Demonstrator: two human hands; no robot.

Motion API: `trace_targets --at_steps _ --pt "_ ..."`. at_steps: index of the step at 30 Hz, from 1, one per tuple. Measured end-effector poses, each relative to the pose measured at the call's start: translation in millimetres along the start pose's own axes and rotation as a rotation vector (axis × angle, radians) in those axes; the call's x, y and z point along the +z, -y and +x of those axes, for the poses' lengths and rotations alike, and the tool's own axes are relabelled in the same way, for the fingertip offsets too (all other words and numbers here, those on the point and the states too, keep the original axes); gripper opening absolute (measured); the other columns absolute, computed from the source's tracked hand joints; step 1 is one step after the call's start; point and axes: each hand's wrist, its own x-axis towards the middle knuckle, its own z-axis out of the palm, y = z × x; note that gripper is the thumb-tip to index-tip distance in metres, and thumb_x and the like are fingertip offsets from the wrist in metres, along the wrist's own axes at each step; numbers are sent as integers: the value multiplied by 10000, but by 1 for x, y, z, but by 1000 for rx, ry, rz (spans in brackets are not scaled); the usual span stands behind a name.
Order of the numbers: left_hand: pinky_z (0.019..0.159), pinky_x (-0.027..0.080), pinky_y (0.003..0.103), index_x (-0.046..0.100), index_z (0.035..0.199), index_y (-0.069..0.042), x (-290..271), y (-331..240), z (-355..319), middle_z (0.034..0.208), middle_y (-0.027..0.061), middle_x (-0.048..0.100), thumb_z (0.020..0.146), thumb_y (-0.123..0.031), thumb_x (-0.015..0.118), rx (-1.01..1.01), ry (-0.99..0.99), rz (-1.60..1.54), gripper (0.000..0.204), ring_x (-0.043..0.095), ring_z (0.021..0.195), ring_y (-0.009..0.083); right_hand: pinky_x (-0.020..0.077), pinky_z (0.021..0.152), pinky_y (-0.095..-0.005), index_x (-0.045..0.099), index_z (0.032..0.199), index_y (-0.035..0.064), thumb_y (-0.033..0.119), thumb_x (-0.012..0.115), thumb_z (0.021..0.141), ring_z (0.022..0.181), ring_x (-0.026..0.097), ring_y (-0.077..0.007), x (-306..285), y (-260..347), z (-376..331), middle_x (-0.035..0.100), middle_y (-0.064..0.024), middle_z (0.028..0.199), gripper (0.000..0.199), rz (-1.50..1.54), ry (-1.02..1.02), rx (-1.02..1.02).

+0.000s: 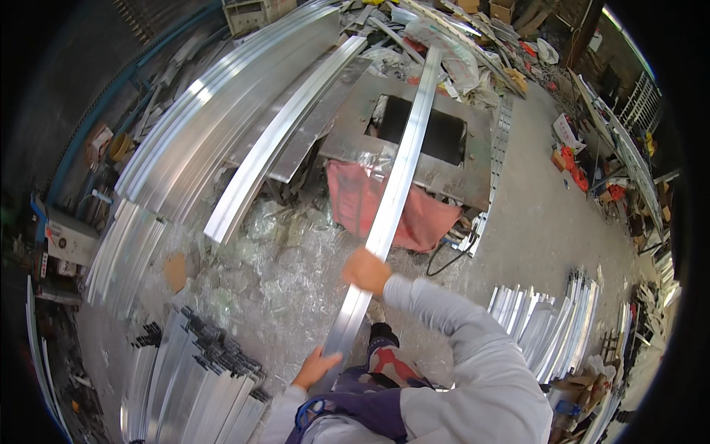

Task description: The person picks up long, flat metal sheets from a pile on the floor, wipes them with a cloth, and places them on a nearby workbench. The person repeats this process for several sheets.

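A long silvery aluminium profile (401,174) slants from near my body up and away to the far side, crossing above a metal work table with a dark rectangular opening. My right hand (367,271) is closed round it partway along, with the fist over its upper side. Nearer to me, my left hand (316,368) grips the profile from its left edge by the close end. The fingers of the left hand are partly hidden beneath it. A second, shorter-looking profile (285,137) lies to the left of the table, apart from both hands.
The metal table (473,181) has red cloth (355,203) hanging at its front. At left lies a tall stack of profiles (200,122). Bundles of profiles (196,377) stand at lower left and others (551,322) at right. Crumpled clear film (274,259) covers floor left of me; scrap lines the back.
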Motion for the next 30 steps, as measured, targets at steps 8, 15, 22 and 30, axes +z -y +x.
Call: trace_targets --at_steps 8,15,22,30 --pt "886 481 373 617 1183 20 41 -259 201 1125 205 670 813 -521 694 244 -23 282 660 643 1040 309 428 939 -387 650 785 51 216 590 844 984 536 -284 -72 -258 41 600 -111 890 185 -383 -252 324" --pt "879 481 374 617 1182 23 31 -277 222 1119 224 664 801 -540 699 304 -31 207 685 643 1036 319 357 1058 -419 668 753 67 245 547 890 986 543 -279 -76 -264 73 599 -109 845 255 -415 -60 302" --pt "899 474 357 577 1249 -25 -10 -82 103 1141 173 658 795 -493 728 129 -41 222 669 626 1051 263 409 839 -450 623 680 63 257 581 818 838 537 -314 0 -86 23 571 -134 751 242 -157 -99 136" --pt "873 470 326 576 1232 -38 -63 240 -147 1101 105 664 802 -386 748 -225 -5 -176 580 604 995 174 407 755 -425 587 755 87 306 659 791 787 515 -279 54 258 -28 520 -87 770 234 354 99 48"
